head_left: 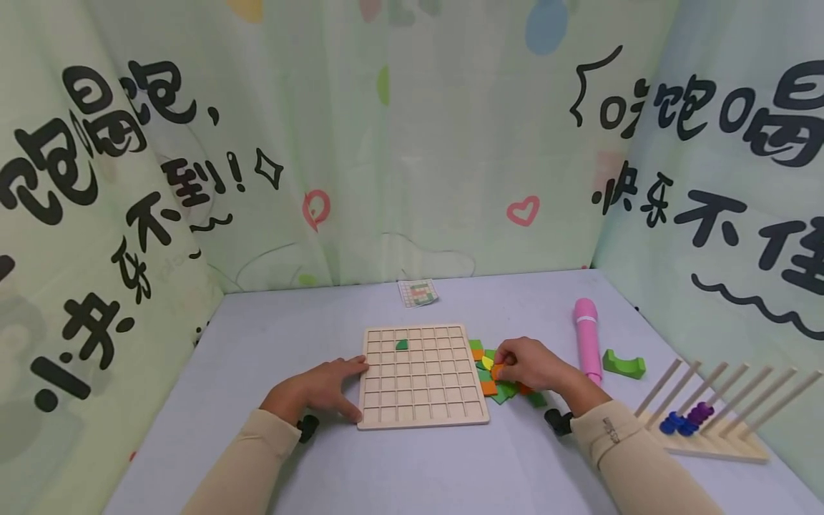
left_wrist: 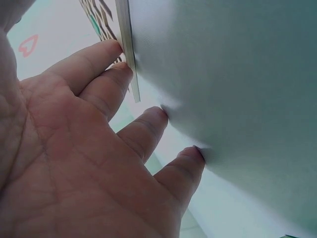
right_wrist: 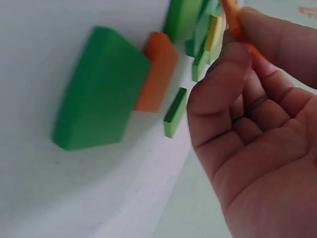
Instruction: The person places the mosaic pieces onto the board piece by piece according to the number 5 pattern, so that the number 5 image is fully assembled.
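Both sleeves run out at the bottom of the head view. At the four o'clock of the wooden grid board, the right sleeve overlaps a corner of a peg stand with blue and purple beads. The left hand, fingers spread, touches the board's nine o'clock edge; its wrist view catches only a sliver of board. The right hand, at three o'clock, pinches an orange tile, mostly covered by thumb and finger, and blocks some loose tiles on the table. One green piece sits toward the board's eleven o'clock. Toward two o'clock, the right wrist covers the near end of a pink cylinder; a green arched block lies just beside. At twelve o'clock, a card's print is too small to read. Beyond, the curtain's lettering is cut off at both sides.
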### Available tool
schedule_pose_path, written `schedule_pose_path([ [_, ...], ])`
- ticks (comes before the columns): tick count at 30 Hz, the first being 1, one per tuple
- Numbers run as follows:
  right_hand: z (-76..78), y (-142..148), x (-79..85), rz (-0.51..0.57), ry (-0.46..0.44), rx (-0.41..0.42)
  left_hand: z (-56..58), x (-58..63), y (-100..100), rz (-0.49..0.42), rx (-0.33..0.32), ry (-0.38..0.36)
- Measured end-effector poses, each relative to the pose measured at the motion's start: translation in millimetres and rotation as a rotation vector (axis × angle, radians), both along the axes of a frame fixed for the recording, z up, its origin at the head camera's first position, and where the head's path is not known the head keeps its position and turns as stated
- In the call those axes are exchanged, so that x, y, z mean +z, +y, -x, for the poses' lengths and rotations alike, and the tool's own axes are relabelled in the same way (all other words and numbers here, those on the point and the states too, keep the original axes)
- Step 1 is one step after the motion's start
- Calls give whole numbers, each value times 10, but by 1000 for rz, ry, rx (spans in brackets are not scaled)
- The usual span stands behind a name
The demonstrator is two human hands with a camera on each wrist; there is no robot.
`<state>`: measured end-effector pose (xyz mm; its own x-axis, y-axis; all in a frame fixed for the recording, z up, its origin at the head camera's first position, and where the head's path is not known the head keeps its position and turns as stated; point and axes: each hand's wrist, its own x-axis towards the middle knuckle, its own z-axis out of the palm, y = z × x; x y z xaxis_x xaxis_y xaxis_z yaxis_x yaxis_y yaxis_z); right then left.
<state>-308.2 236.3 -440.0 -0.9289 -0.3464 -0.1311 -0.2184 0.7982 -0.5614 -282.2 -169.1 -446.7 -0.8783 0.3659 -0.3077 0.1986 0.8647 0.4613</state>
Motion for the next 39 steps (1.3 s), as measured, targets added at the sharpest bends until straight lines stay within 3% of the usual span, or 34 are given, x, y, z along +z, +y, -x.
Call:
schedule_pose_path([
  [6, 60, -59, 62, 118, -54, -41, 8, -11, 1, 9, 15, -5],
  [16, 124, -394, 8, 266, -121, 2, 10, -3, 4, -1, 16, -21],
  [28, 212, -889, 4, 279, -126, 26, 37, -20, 9, -2, 24, -13],
  [39, 396, -1316, -4, 183, -45, 3, 3, 2, 12, -7, 27, -30],
])
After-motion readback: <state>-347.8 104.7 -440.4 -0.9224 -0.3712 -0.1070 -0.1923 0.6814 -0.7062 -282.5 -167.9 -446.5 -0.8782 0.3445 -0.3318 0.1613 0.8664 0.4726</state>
